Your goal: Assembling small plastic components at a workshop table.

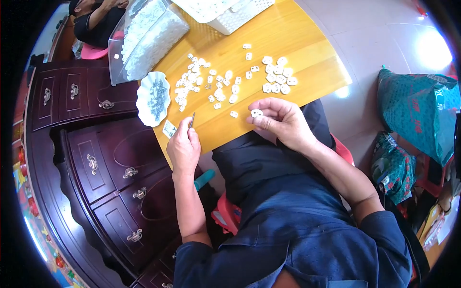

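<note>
- Grip of the right hand (288, 124): thumb and fingers pinched on a small white piece (257, 113), lifted just off the near edge of the surface (307, 45), with dark holes showing in its face.
- Grip of the left hand (185, 147): fingers curled round a thin dark tool (193, 119), its slim end pointing far; its exact kind I cannot tell.
- Handling: the piece looks light, stiff and smooth, probably hard plastic; more likely to slip or spin than break. Its rounded outer rim seems the best hold, leaving the holes clear.
- Around: a loose piece (234, 114) lies just left of the held one; a tight cluster (276, 77) sits farther off, a looser scatter (189, 81) to the left.
- Far left: a scalloped white dish (142, 103) carries tiny grey parts (157, 98).
</note>
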Available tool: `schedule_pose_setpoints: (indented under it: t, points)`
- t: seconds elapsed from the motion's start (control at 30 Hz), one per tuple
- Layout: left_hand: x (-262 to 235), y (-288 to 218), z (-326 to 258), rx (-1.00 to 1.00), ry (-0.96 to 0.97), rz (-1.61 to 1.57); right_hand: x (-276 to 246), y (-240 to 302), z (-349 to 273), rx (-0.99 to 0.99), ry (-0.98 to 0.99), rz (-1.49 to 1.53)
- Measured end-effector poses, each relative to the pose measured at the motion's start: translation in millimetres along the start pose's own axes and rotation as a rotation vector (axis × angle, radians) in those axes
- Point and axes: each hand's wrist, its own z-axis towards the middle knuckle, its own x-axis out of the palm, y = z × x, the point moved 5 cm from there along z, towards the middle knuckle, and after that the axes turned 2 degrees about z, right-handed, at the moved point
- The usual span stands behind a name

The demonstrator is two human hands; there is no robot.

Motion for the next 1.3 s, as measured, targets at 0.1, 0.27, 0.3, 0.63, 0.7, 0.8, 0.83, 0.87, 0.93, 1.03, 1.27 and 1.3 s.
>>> schedule_pose_setpoints:
  t: [0.1,0.27,0.3,0.63,0.7,0.8,0.83,0.87,0.93,1.03,1.27,1.3]
  points:
    - [8,7,-2,0.017,-0.026,0.051,2,0,0,0.021,0.005,0.022]
    - [12,8,2,0.080,-0.114,0.069,1,-2,1,0.042,-0.002,0.071]
    - [12,7,4,0.082,-0.115,0.068,0,-2,1,0.040,-0.003,0.071]
    - [9,3,12,0.076,-0.215,0.058,-1,31,-3,-0.479,-0.126,-0.930]
    - [11,-1,14,0.117,-0.240,-0.001,2,38,-5,-0.714,-0.127,-1.098]
    - [16,-6,22,0.137,-0.236,-0.104,1,39,-5,-0.726,-0.178,-1.161]
    - [15,-9,27,0.132,-0.238,-0.104,0,40,-4,-0.719,-0.195,-1.199]
    - [14,-15,32,0.162,-0.227,-0.139,0,39,-4,-0.719,-0.189,-1.200]
    - [15,-23,44,0.205,-0.214,-0.187,2,35,-2,-0.717,-0.141,-1.341]
    - [19,-28,62,0.248,-0.203,-0.198,6,33,-3,-0.770,-0.105,-1.402]
    - [26,-36,85,0.258,-0.150,-0.154,-1,37,1,-0.753,-0.161,-1.359]
    - [26,-36,86,0.247,-0.138,-0.143,-2,35,2,-0.763,-0.156,-1.363]
